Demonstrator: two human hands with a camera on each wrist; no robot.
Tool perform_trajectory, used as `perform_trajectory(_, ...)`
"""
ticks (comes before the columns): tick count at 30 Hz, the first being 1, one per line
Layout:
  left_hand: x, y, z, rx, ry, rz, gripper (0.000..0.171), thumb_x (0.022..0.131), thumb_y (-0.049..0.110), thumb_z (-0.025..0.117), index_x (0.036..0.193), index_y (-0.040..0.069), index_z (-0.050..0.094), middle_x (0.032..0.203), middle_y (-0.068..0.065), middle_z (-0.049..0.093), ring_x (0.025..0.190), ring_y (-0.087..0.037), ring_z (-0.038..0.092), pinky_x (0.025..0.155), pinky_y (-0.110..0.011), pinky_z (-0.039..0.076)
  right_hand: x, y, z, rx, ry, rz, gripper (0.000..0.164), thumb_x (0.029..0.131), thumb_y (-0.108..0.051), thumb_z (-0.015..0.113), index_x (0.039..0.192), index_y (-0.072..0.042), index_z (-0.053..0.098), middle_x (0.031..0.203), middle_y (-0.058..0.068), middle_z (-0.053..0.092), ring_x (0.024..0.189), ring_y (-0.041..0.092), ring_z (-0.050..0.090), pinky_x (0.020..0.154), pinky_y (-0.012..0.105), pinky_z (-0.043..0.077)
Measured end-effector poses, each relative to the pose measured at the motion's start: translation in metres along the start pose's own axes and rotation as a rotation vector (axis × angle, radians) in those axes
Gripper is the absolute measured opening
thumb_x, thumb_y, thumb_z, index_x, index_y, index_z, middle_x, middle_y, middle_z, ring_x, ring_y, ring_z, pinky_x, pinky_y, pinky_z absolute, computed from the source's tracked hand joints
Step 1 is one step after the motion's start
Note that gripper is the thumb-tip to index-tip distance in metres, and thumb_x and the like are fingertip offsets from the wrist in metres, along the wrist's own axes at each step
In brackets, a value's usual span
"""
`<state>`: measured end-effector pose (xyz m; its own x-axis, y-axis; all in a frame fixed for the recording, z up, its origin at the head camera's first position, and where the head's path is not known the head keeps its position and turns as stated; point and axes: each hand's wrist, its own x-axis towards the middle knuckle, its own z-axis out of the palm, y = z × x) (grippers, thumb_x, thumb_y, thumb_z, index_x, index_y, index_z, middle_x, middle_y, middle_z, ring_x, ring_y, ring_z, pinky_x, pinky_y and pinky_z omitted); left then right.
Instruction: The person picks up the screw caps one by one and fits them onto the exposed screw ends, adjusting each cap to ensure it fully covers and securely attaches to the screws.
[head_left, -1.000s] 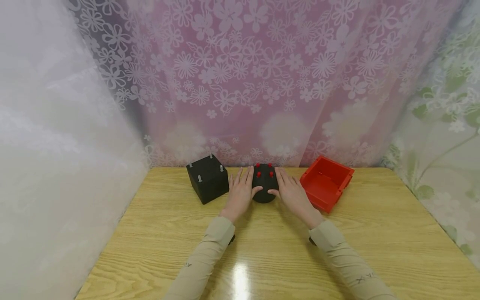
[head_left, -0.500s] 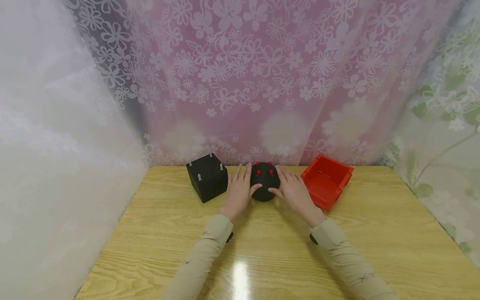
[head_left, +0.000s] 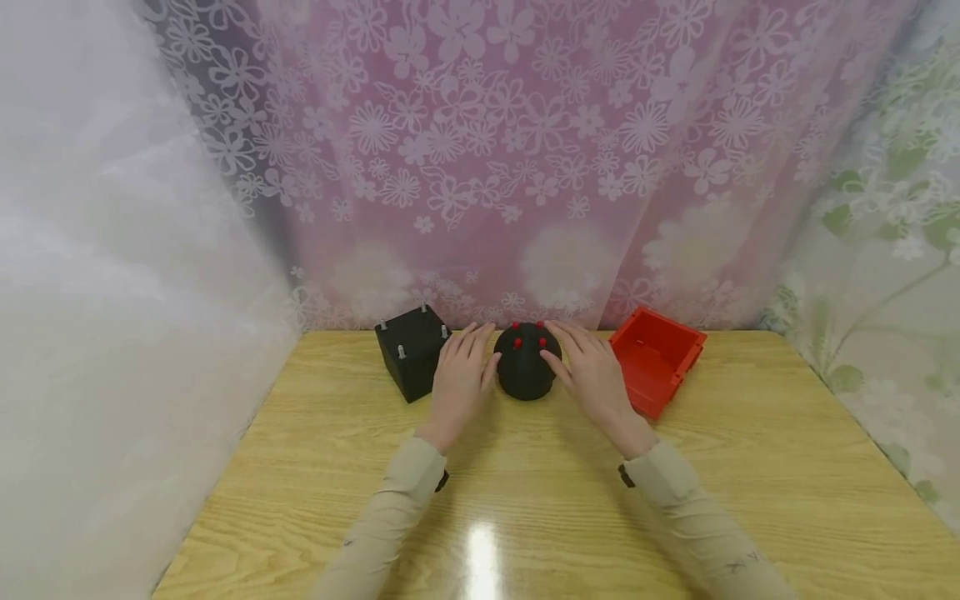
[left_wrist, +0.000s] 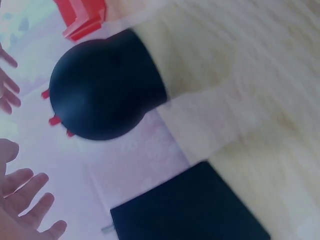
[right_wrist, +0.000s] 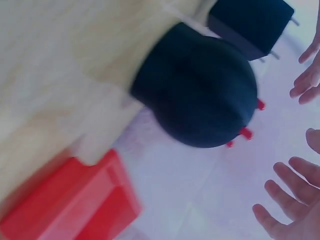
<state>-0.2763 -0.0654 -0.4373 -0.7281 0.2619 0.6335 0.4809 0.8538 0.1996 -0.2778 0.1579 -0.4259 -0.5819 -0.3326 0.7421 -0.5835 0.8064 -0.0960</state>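
A black rounded body (head_left: pixel 527 373) with small red pegs on top stands upright between my two hands near the table's back edge. In the left wrist view, the same rounded body (left_wrist: pixel 97 90) shows a bulging head on a narrower base. My left hand (head_left: pixel 457 379) is spread beside it on the left, close to the black box (head_left: pixel 408 367) with metal posts on top. Opposite, my right hand (head_left: pixel 597 382) hovers on the right with straight fingers, near the red bin (head_left: pixel 678 375). Both wrist views show gaps between the hands and the rounded body.
The wooden table (head_left: pixel 547 517) stretches out in front, under both forearms. Behind its back edge hangs a pink flowered curtain (head_left: pixel 465 167). Pale cloth walls (head_left: pixel 112 292) stand at the left and right sides.
Both hands have come away from the sides of the rounded body, the left hand moving left and the right slightly outward. The body, the box and the bin stay in place.
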Motion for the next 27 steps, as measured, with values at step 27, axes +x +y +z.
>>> perform_trajectory(27, -0.033, -0.105, -0.058, 0.079, -0.099, -0.243, 0.072, 0.103, 0.045, 0.056, 0.157, 0.003, 0.035, 0.158, -0.019, 0.04, 0.151, -0.039, 0.026, 0.119, -0.064, 0.023, 0.075, -0.063, 0.08, 0.047, -0.322, -0.127, 0.06, 0.099, -0.034, 0.068, 0.147, -0.003, 0.052, 0.146, 0.016, 0.055, 0.137, 0.031, 0.051, 0.108, 0.046, 0.048)
